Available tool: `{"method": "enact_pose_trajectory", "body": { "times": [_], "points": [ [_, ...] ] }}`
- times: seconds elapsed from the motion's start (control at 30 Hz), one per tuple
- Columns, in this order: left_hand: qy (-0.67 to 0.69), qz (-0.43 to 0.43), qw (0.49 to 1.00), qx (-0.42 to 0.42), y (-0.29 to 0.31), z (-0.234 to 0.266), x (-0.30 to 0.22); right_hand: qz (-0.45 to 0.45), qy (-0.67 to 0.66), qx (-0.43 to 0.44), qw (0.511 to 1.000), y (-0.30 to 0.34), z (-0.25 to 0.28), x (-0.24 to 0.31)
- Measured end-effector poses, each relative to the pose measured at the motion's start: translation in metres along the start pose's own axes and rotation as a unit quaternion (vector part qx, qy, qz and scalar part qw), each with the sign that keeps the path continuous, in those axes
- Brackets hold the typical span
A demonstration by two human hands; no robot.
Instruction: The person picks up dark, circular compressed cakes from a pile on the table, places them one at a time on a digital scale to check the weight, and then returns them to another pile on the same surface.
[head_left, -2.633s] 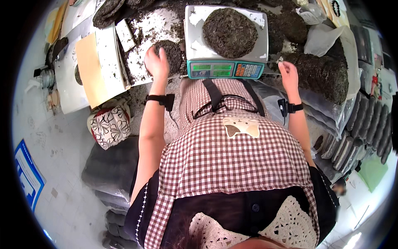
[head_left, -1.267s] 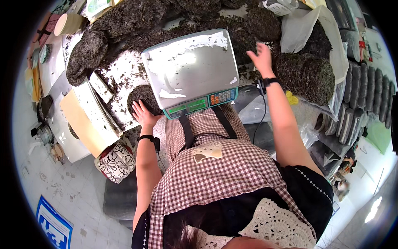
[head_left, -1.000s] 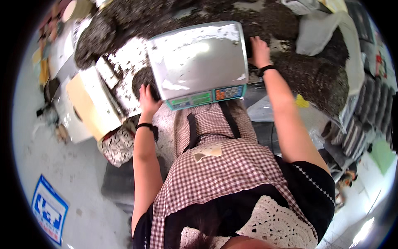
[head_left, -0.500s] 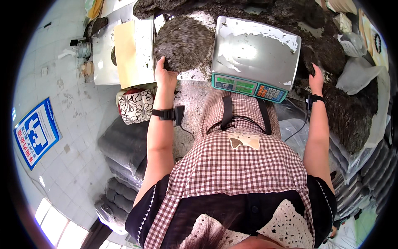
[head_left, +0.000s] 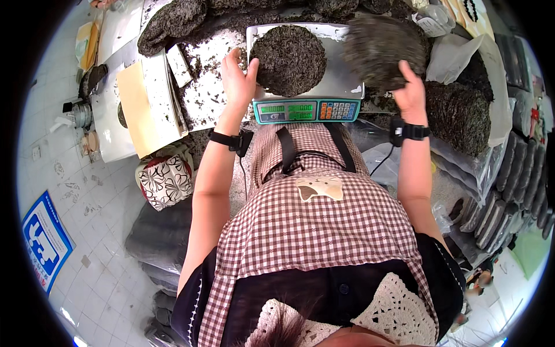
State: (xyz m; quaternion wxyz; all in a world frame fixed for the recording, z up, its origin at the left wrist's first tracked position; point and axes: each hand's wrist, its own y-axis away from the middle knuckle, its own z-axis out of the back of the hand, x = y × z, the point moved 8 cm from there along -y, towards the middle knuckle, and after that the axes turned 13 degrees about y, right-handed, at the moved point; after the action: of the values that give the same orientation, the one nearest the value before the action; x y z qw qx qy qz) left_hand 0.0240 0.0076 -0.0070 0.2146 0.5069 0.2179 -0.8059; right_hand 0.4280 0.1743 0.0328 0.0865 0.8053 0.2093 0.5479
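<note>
A round, dark dried seaweed cake [head_left: 289,61] lies flat on the left part of the metal pan of a green digital scale [head_left: 341,88]. Beside its left edge is my left hand [head_left: 237,81], fingers and thumb spread, with nothing in it. The thumb comes close to the cake's rim; whether they touch I cannot tell. My right hand [head_left: 411,95] grips the near right edge of a second round seaweed cake [head_left: 381,49], smeared by motion, over the pan's right end. The thumb lies on top and the other fingers are mostly hidden.
More dark seaweed [head_left: 173,23] is heaped along the back, and another pile [head_left: 459,115] sits at the right by a clear plastic bag [head_left: 454,58]. A tan folder [head_left: 136,104] lies left of the crumb-strewn table [head_left: 208,75]. A patterned cloth bundle [head_left: 165,182] hangs below it.
A seaweed cake from my left hand now rests on the scale, and that hand has let go. My right hand has lifted a cake toward the pan. The view has shifted.
</note>
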Motion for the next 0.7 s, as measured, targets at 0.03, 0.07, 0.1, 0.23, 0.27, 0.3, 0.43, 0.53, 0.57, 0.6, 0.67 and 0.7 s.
{"method": "enact_pose_trajectory", "body": {
  "times": [0.03, 0.07, 0.1, 0.23, 0.27, 0.3, 0.43, 0.53, 0.57, 0.6, 0.67, 0.7],
  "points": [
    [-0.039, -0.026, 0.999, -0.013, -0.003, 0.004, -0.010, -0.003, 0.014, 0.041, 0.999, 0.004, -0.033, -0.015],
    [0.005, -0.027, 0.999, -0.025, -0.003, 0.005, -0.005, -0.059, 0.081, 0.027, 0.995, 0.011, -0.059, -0.033],
    [0.005, -0.082, 0.996, -0.020, -0.004, 0.001, -0.018, -0.074, 0.158, 0.045, 0.984, 0.003, -0.071, -0.056],
    [-0.077, -0.237, 0.967, 0.043, -0.002, -0.036, -0.063, -0.125, 0.112, 0.100, 0.981, -0.033, -0.123, -0.128],
    [-0.147, -0.234, 0.958, 0.077, 0.000, -0.055, -0.051, -0.119, 0.145, 0.080, 0.979, -0.039, -0.128, -0.136],
    [-0.215, -0.230, 0.943, 0.112, 0.003, -0.072, -0.036, -0.112, 0.176, 0.059, 0.976, -0.044, -0.131, -0.143],
    [-0.286, -0.186, 0.934, 0.106, 0.012, -0.079, -0.017, 0.224, 0.637, 0.048, 0.736, 0.015, -0.201, -0.096],
    [-0.276, -0.202, 0.931, 0.127, 0.012, -0.075, -0.037, 0.358, 0.520, 0.114, 0.767, 0.075, -0.229, -0.061],
    [-0.287, -0.213, 0.925, 0.130, 0.018, -0.072, -0.041, 0.322, 0.501, 0.113, 0.795, 0.084, -0.225, -0.053],
    [-0.391, -0.118, 0.895, 0.179, 0.011, -0.082, -0.012, 0.293, 0.473, 0.046, 0.830, 0.064, -0.197, -0.047],
    [-0.273, -0.186, 0.939, 0.093, 0.011, -0.071, -0.032, 0.248, 0.406, -0.077, 0.876, 0.034, -0.139, -0.005],
    [-0.276, -0.191, 0.938, 0.088, 0.009, -0.064, -0.042, 0.079, 0.432, -0.148, 0.886, 0.012, -0.085, -0.008]
  ]
}}
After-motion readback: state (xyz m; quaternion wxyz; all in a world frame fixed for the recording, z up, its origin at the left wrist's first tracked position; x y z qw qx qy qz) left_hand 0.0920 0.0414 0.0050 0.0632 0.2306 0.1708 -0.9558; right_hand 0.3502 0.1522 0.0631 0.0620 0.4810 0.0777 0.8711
